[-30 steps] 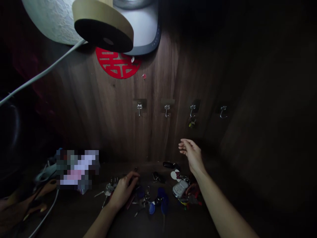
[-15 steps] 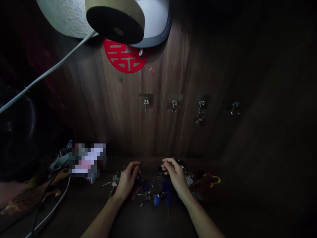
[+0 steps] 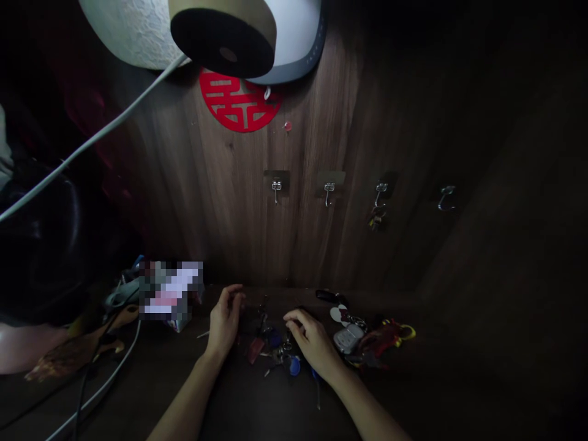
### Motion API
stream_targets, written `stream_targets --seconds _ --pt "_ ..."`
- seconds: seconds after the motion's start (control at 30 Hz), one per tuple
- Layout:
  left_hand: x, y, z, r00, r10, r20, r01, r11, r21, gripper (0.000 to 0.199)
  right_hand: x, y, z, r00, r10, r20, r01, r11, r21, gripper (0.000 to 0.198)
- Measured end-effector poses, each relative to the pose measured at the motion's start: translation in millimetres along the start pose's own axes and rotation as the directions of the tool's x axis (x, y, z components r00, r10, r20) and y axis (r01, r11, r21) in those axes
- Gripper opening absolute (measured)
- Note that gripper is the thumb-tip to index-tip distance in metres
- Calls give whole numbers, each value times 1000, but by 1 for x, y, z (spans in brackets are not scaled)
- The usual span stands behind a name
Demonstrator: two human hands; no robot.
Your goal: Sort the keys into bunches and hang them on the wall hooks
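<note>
Several bunches of keys lie across the dark wooden surface. My left hand (image 3: 225,317) rests at the left end of them, its fingers loosely bent and apart, with nothing seen in it. A thin silver key (image 3: 203,334) pokes out from beneath it. My right hand (image 3: 313,342) hovers over the middle bunch, thumb and fingers parted close to a metal key ring (image 3: 287,345). Between the hands are a red tag (image 3: 256,350) and a round blue key fob (image 3: 294,366). Right of my right hand lie a grey remote fob (image 3: 349,338) and a red-and-yellow keychain (image 3: 386,338).
Metal hooks (image 3: 329,191) line the wooden wall; a small key bunch (image 3: 376,219) hangs from one. A red paper cutout (image 3: 241,110) and caps (image 3: 294,43) are above. At left are a pixelated box (image 3: 172,294), a wooden comb (image 3: 73,352) and a white cable (image 3: 101,131).
My left hand has drawn slightly left, away from the middle keys. My right hand has shifted left and down over them, uncovering the grey remote fob and a black fob. The view has shifted slightly.
</note>
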State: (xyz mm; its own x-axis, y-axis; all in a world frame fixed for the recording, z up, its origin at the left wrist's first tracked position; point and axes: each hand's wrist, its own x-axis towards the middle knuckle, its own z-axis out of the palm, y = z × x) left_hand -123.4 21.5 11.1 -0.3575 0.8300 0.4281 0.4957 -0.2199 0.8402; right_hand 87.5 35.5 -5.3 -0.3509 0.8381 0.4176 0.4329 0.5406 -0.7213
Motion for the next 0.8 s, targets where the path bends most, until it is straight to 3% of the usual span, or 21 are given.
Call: stream_targets --seconds 0.2,0.47,0.67,0.8 --pt "5 -18 -6 978 154 142 -188 945 269 27 -3 -3 -1 998 -28 58 32 997 -68 19" --pt "-4 -13 1 948 149 281 -280 809 517 26 -4 -3 -1 996 -33 81 42 993 -107 19" --pt "-6 -13 1 948 161 273 -282 820 498 14 -4 -4 -1 995 -40 90 50 992 -120 19" --pt "-2 -12 2 982 89 169 -136 946 293 14 -4 -4 -2 994 -44 97 55 991 -123 19"
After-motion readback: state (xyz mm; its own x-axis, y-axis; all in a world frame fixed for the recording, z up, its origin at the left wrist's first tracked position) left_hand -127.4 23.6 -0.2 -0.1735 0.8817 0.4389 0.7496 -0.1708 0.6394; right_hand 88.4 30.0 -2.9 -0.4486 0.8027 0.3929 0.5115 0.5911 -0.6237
